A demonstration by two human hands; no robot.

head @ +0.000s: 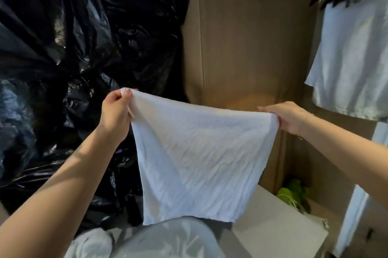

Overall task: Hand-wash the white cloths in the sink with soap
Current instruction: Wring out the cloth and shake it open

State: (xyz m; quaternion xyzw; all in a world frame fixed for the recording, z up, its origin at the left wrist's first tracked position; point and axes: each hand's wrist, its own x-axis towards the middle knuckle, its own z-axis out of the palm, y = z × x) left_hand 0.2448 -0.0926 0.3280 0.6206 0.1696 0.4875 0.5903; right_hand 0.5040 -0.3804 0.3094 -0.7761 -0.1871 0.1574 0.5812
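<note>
You hold one white cloth (195, 152) spread out in the air in front of you, hanging from its top edge. Your left hand (116, 108) pinches the top left corner between thumb and curled fingers (126, 95); your right hand (287, 117) grips the top right corner, its fingers folded round the hem. The stretched edge runs left to right, the left corner a little higher, and the rest hangs straight down below your fingers. Both hands are equally engaged, so neither is nearer.

The lower hem hangs just above a pale rounded basin or bag (168, 238) at the bottom edge; I cannot tell which it is, since it is cut off. A bunched white cloth (92, 241) lies just left of it. No sink, tap or soap shows, so judge the next move as carrying or hanging, not scrubbing. More white cloths (352, 56) hang from hangers at upper right, partly cut off. Black plastic bags (73, 47) fill the left.
</note>
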